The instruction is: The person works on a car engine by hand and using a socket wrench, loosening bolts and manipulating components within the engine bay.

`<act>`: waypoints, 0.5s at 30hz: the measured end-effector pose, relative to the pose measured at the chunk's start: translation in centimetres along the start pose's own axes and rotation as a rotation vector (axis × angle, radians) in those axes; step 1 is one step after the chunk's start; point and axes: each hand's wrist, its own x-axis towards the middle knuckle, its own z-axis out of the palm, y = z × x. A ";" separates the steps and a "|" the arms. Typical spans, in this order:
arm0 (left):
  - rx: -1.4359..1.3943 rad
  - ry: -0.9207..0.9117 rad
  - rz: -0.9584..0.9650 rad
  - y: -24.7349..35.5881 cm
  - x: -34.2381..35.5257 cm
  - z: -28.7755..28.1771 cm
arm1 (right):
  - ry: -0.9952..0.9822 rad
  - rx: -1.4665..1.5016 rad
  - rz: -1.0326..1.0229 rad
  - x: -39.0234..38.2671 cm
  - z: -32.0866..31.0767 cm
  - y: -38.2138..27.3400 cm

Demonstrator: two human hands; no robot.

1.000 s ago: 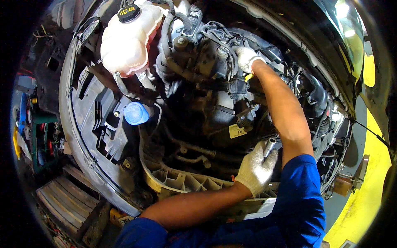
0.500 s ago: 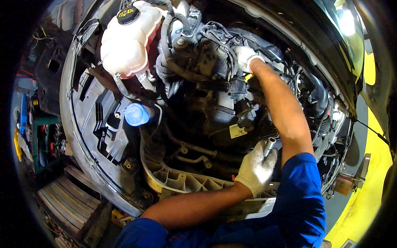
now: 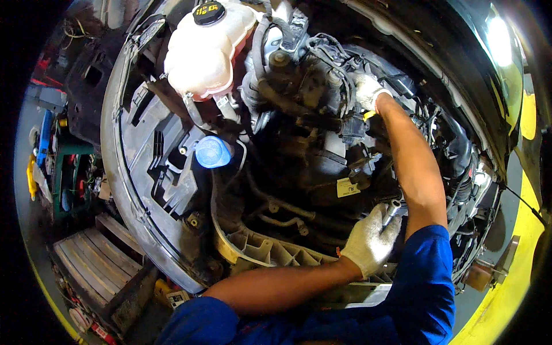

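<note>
In a white knit glove, my left hand is closed around a shiny metal socket, whose hollow end points up and away from me. It hovers above the front of the engine bay, beside my right forearm. My right hand, also gloved, reaches deep among the black hoses and wiring at the top of the engine. Its fingers are mostly hidden there, so what they touch does not show. A small yellow loop sits just below that wrist. Nearer me is a black connector housing.
A white coolant tank with a black cap stands at the far left of the bay. Closer is a blue reservoir cap. A ribbed beam crosses the front. The raised hood hangs at right; a slatted wooden box lies at left.
The whole view has shifted, so the engine bay sits further right in the picture. Both hands keep nearly the same places over the engine, the left one still holding the socket.
</note>
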 end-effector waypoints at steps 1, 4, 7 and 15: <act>-0.006 0.005 0.010 0.0 0.0 0.1 | 0.067 0.006 0.000 -0.3 0.0 -0.2; -0.002 0.003 0.032 0.1 0.0 0.2 | -0.043 -0.238 0.166 0.3 -0.4 -0.3; 0.013 0.013 0.046 0.1 0.1 -0.1 | -0.081 -0.277 0.116 1.4 0.2 0.8; 0.000 0.026 0.045 -0.1 -0.1 0.3 | -0.009 -0.212 0.120 0.8 0.2 0.9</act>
